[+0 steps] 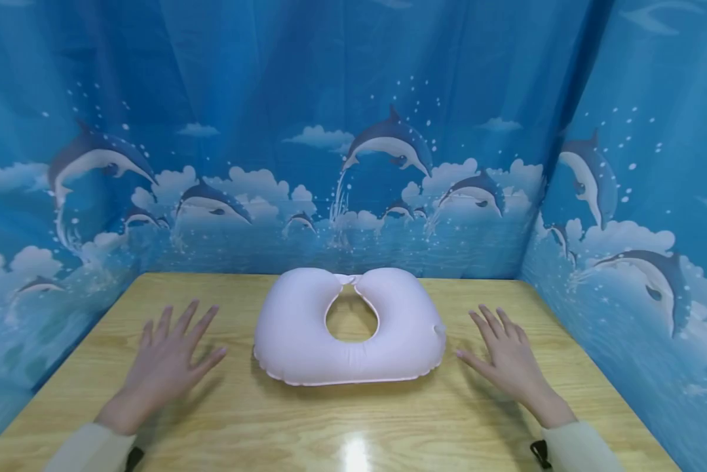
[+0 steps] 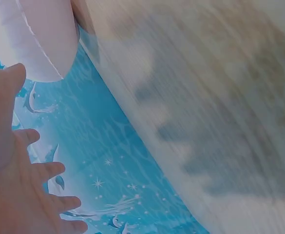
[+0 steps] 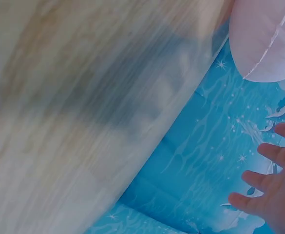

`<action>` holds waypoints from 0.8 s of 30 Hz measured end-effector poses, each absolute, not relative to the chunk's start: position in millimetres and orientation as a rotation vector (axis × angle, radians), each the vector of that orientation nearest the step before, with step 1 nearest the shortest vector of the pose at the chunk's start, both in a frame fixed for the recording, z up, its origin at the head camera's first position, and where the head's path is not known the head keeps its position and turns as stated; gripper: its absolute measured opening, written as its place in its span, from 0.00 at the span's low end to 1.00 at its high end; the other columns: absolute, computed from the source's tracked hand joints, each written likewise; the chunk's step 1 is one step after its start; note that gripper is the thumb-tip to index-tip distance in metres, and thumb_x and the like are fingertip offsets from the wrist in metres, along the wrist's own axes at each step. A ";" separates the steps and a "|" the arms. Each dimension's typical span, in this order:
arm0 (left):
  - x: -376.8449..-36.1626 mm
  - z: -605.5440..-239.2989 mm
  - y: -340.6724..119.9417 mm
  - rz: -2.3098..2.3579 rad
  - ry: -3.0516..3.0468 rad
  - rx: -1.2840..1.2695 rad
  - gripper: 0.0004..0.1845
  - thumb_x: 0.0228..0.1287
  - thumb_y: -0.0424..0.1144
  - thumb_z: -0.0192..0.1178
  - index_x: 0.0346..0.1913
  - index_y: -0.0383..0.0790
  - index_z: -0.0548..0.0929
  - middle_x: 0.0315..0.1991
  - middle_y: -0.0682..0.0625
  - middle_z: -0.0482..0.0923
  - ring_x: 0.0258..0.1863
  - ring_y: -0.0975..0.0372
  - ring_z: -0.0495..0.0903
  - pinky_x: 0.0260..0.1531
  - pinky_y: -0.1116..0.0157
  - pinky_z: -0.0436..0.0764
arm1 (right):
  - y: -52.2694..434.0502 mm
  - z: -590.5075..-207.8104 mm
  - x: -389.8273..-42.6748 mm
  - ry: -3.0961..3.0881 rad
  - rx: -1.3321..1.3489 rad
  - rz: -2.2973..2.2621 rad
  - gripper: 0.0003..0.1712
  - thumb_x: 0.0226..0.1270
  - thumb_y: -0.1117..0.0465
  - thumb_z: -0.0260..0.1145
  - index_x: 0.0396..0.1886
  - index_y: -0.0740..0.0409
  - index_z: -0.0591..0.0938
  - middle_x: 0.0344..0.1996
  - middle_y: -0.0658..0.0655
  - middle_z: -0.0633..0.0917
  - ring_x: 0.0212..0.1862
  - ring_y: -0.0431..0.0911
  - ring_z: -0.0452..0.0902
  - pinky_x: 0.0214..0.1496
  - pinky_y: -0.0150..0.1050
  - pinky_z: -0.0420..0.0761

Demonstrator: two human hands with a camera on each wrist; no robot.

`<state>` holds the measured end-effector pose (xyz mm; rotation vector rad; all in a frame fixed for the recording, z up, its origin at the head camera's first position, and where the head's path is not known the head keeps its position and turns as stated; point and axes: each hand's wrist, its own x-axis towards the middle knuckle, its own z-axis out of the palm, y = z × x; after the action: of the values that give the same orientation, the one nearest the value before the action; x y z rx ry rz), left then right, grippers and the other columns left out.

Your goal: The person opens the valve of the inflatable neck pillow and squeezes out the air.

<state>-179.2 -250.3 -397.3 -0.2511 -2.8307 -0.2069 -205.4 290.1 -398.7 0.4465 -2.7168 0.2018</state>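
A pale pink inflatable neck pillow (image 1: 349, 326), U-shaped with a smooth vinyl skin and a raised seam round its edge, lies flat at the middle of the wooden surface (image 1: 353, 419), its two ends meeting at the far side. The surface is light, grained and glossy. The left hand (image 1: 170, 360) lies just beside the pillow, palm down, fingers straight and spread, holding nothing. The right hand (image 1: 506, 357) lies likewise on the other side, its grip open and empty. A blue dolphin-print curtain (image 1: 353, 131) hangs behind.
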 end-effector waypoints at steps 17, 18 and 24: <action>-193.7 -386.6 -228.7 -0.175 -2.722 -0.406 0.38 0.58 0.62 0.53 0.69 0.51 0.58 0.68 0.37 0.56 0.64 0.35 0.53 0.57 0.33 0.51 | 273.1 -391.9 -216.8 -2.532 0.658 0.227 0.37 0.54 0.46 0.66 0.60 0.61 0.70 0.59 0.63 0.72 0.61 0.62 0.63 0.56 0.64 0.63; -194.8 -385.8 -227.4 -0.174 -2.708 -0.420 0.38 0.57 0.61 0.54 0.68 0.50 0.59 0.67 0.38 0.57 0.64 0.35 0.53 0.57 0.33 0.52 | 272.1 -391.2 -217.4 -2.525 0.668 0.230 0.36 0.54 0.47 0.66 0.59 0.61 0.70 0.59 0.63 0.72 0.61 0.62 0.63 0.56 0.64 0.64; -199.2 -379.5 -218.0 -0.151 -2.621 -0.511 0.36 0.56 0.59 0.58 0.66 0.48 0.65 0.65 0.38 0.62 0.62 0.37 0.59 0.56 0.35 0.57 | 266.9 -388.7 -220.8 -2.485 0.726 0.236 0.32 0.54 0.49 0.67 0.56 0.61 0.73 0.55 0.62 0.76 0.59 0.59 0.67 0.55 0.61 0.66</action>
<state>-199.2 -218.0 -379.5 -0.5109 -2.6208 -0.1511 -220.8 266.9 -388.7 0.7255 -2.4853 0.2356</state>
